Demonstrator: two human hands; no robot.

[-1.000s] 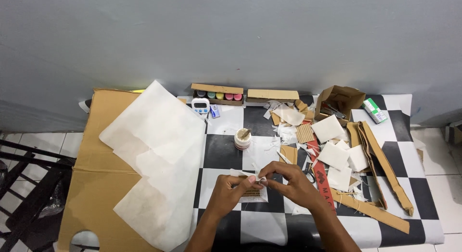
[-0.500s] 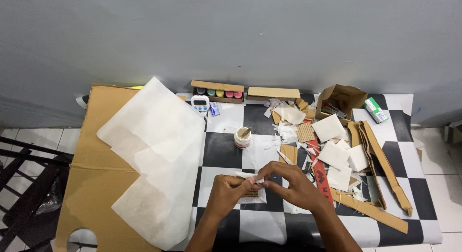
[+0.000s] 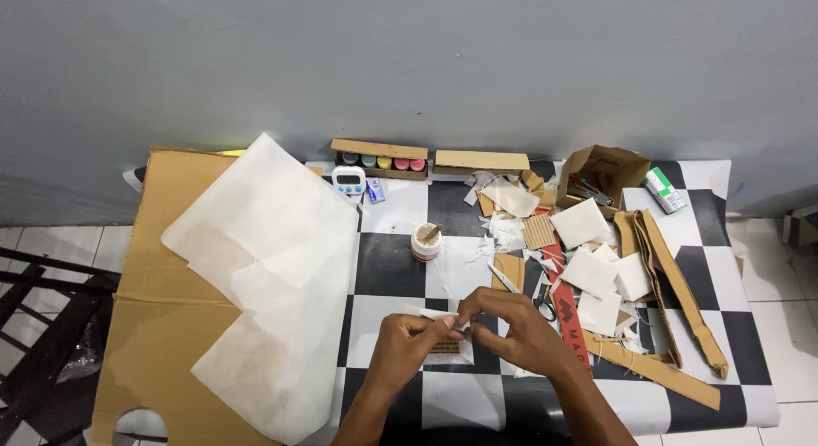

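Left hand (image 3: 407,344) grip pinched nearly closed on small white paper strip (image 3: 433,313); right hand (image 3: 517,327) grip likewise closed on strip's other end, fingertips of both hands meeting. Strip held just above checkered worktop (image 3: 388,293). Small brown-and-white piece (image 3: 449,351) lies directly beneath grips, partly hidden by fingers. Small round pot (image 3: 425,241) beyond grips. Large white paper sheets (image 3: 273,276) left of left grip. Cardboard scraps (image 3: 665,301) right of right grip. Exact pinch points hard to make out; forearms cut off at bottom edge.

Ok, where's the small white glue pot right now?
In the head view, the glue pot stands mid-table on a black square, just beyond both hands and below the small timer.
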